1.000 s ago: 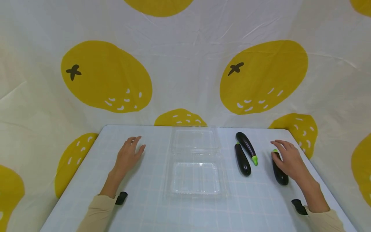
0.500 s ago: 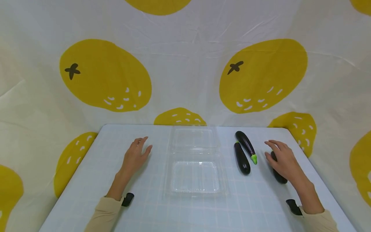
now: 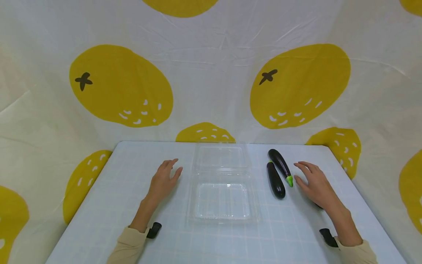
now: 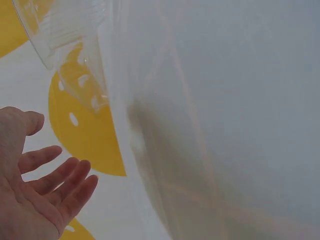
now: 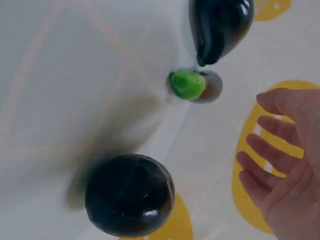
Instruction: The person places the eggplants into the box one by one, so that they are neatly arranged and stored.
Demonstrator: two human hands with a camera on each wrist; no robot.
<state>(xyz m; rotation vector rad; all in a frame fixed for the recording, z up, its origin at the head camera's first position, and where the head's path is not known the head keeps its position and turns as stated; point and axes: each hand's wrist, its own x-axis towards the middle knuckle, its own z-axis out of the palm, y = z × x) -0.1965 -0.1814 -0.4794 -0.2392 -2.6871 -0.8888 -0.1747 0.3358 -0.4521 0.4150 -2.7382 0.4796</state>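
Observation:
A clear plastic clamshell container [image 3: 221, 201] lies open at the table's middle, lid [image 3: 221, 157] folded back. My left hand [image 3: 163, 181] is open, fingers straight, just left of the container; in the left wrist view the left hand [image 4: 42, 192] shows an empty palm near the container's edge [image 4: 70, 55]. Two dark eggplants [image 3: 275, 180] [image 3: 280, 163] lie side by side right of the container. My right hand [image 3: 312, 184] is open just right of them, above a third eggplant [image 5: 130, 195], which is mostly hidden in the head view. The right hand [image 5: 287, 165] holds nothing.
The pale checked table [image 3: 108, 205] is backed and flanked by a white cloth with big yellow fruit prints [image 3: 120, 86]. A green stem tip [image 5: 187, 84] and another eggplant end [image 5: 220, 22] lie beyond the near eggplant. Black wrist mounts [image 3: 154, 230] [image 3: 327, 237] sit by my sleeves.
Both hands have slid inward: the left hand toward the container, the right hand leftward across the third eggplant toward the pair. The eggplants and the container have not moved.

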